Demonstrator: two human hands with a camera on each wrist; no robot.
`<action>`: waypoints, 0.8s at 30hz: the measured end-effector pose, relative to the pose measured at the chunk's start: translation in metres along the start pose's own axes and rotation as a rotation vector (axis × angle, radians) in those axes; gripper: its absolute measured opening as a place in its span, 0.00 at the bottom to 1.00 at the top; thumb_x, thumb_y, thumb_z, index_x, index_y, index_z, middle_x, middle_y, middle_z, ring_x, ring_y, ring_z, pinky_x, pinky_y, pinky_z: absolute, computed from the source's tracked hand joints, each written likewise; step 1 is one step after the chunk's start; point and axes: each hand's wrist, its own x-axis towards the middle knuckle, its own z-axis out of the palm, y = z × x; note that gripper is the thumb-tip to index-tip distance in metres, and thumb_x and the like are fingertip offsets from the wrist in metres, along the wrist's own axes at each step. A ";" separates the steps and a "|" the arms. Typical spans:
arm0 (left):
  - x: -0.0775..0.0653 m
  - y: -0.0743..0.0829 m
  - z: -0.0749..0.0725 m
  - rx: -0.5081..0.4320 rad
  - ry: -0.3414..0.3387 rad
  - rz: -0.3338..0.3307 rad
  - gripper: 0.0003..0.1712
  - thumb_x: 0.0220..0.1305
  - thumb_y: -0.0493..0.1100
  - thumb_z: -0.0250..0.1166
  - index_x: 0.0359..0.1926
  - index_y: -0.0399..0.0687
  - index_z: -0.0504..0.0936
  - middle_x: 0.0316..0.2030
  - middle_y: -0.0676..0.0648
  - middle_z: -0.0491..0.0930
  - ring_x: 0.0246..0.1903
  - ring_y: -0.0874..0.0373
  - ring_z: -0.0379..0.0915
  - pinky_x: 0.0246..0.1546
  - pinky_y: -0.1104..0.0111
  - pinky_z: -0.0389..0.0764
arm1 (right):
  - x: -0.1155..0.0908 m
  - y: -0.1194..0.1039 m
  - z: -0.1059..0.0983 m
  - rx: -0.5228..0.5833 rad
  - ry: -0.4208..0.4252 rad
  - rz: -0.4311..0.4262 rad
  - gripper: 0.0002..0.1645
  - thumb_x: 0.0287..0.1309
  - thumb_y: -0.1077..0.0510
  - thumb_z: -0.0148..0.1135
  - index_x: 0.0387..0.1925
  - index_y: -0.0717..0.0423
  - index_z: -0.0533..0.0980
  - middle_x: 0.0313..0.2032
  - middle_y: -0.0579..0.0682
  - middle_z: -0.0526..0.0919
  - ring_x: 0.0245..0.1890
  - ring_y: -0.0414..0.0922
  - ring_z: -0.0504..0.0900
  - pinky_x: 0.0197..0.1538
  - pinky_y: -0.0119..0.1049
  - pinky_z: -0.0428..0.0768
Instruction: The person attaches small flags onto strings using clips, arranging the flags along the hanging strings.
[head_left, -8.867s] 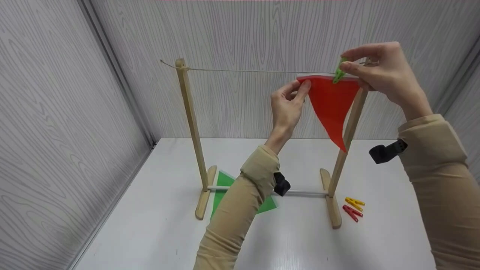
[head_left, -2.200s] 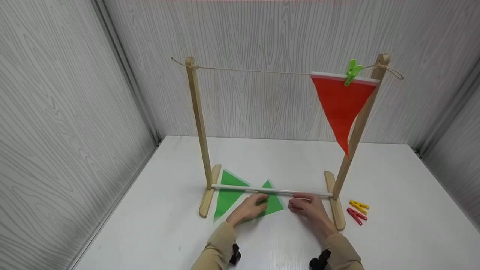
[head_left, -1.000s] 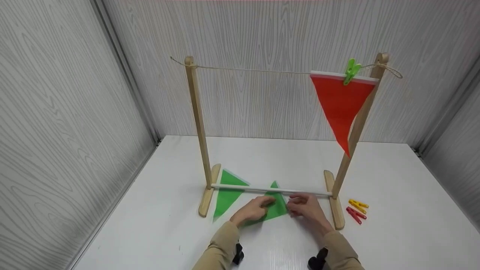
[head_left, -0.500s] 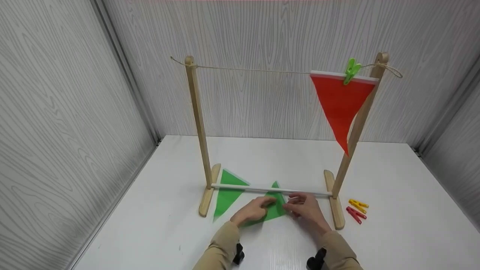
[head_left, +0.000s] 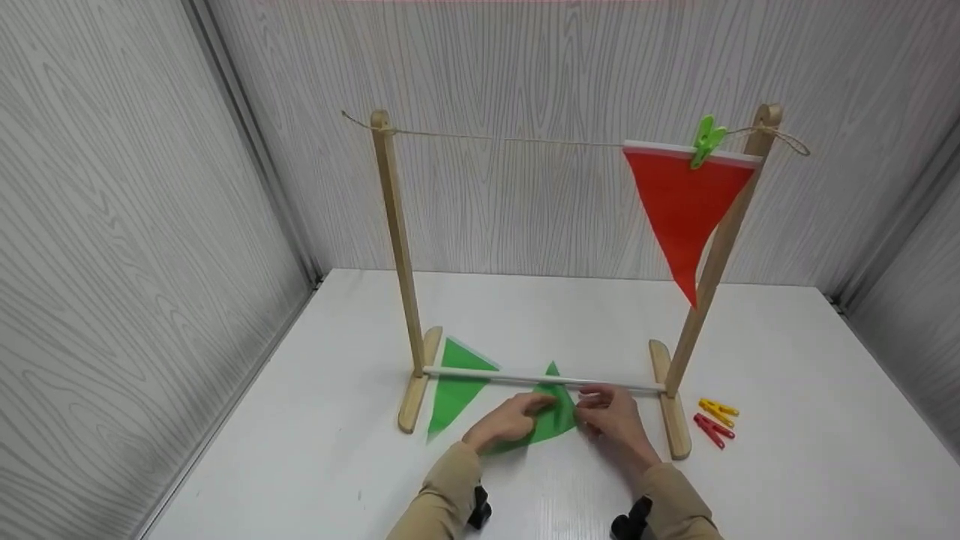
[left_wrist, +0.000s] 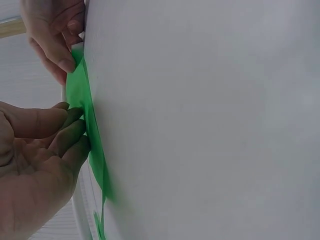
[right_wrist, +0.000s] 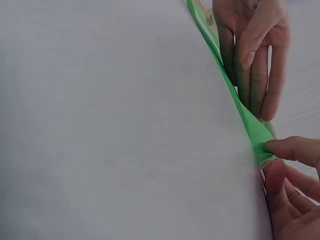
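Observation:
A green pennant [head_left: 551, 430] lies on the table under the white crossbar, its right edge bent up. My left hand [head_left: 510, 420] rests its fingertips on this pennant, fingers fairly straight, as the left wrist view also shows. At the right edge, my right hand [head_left: 615, 421] pinches the corner between thumb and index finger; in the right wrist view the green cloth [right_wrist: 257, 135] rises toward that pinch. A second green pennant [head_left: 456, 397] lies flat to the left. A red pennant [head_left: 679, 214] hangs from the string by a green clothespin [head_left: 706, 142].
Two wooden posts [head_left: 397, 247] on feet hold up the string [head_left: 510, 139], joined below by a white rod [head_left: 517, 376]. A yellow clothespin [head_left: 718, 411] and a red clothespin [head_left: 712, 430] lie beside the right foot. Grey wood-patterned walls [head_left: 525, 67] enclose the table.
Both hands came down from the red pennant, which now hangs clipped, to the green pennant. That pennant slid slightly right, and its right edge is now bent up at the right hand's fingers.

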 end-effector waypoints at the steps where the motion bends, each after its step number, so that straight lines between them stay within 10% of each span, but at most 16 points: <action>1: 0.000 0.000 0.000 -0.013 -0.005 0.005 0.36 0.58 0.25 0.42 0.70 0.35 0.69 0.70 0.37 0.71 0.73 0.43 0.62 0.75 0.53 0.62 | 0.000 0.000 0.001 0.001 0.013 0.000 0.22 0.54 0.68 0.66 0.53 0.68 0.79 0.36 0.57 0.88 0.23 0.39 0.78 0.26 0.30 0.76; 24: -0.001 -0.004 -0.005 -0.206 0.019 -0.007 0.31 0.66 0.28 0.48 0.71 0.33 0.66 0.71 0.34 0.68 0.74 0.41 0.60 0.75 0.49 0.61 | 0.000 -0.004 -0.001 -0.084 0.122 -0.050 0.21 0.50 0.70 0.60 0.48 0.64 0.82 0.31 0.53 0.83 0.24 0.39 0.74 0.23 0.28 0.70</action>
